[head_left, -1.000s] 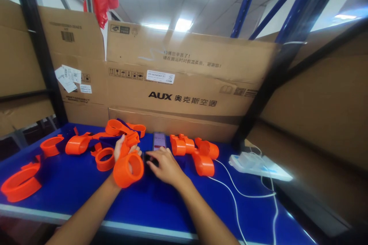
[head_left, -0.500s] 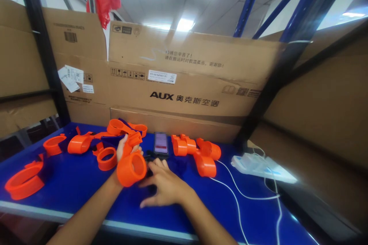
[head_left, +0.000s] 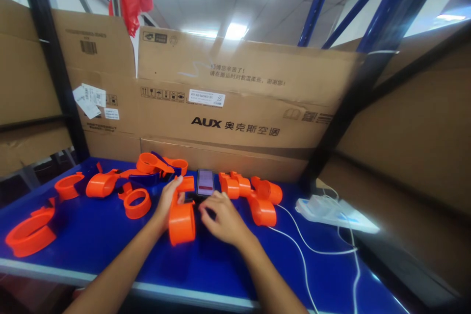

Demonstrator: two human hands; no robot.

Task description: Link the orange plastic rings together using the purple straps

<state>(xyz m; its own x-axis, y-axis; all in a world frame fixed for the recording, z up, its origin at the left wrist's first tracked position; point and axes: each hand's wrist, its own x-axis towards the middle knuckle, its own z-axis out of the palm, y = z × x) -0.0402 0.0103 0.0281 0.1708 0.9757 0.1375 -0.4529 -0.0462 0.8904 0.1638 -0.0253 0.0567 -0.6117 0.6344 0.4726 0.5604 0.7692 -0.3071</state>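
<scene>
My left hand [head_left: 170,201] is wrapped round an orange plastic part with a wide ring at its near end [head_left: 182,224], held above the blue table top [head_left: 132,250]. Just right of that ring is my right hand [head_left: 222,217], its thumb and fingers curled together in a pinch. Whatever is between those fingertips is hidden or too small to name. A phone [head_left: 205,182] with a lit screen stands behind my hands, with something dark below it that I cannot make out. Left of my left hand lies a loose orange ring part [head_left: 137,203].
More orange ring parts [head_left: 101,184] lie at left, some with dark blue pieces [head_left: 144,178]. Several orange parts [head_left: 264,211] are grouped at right. White cables [head_left: 300,240] run to a power strip [head_left: 336,214]. A cardboard sheet [head_left: 235,108] stands along the back.
My left hand has moved right and turned the orange part, so its ring sits further right. My right hand has gone from spread fingers to a pinch and shifted slightly right.
</scene>
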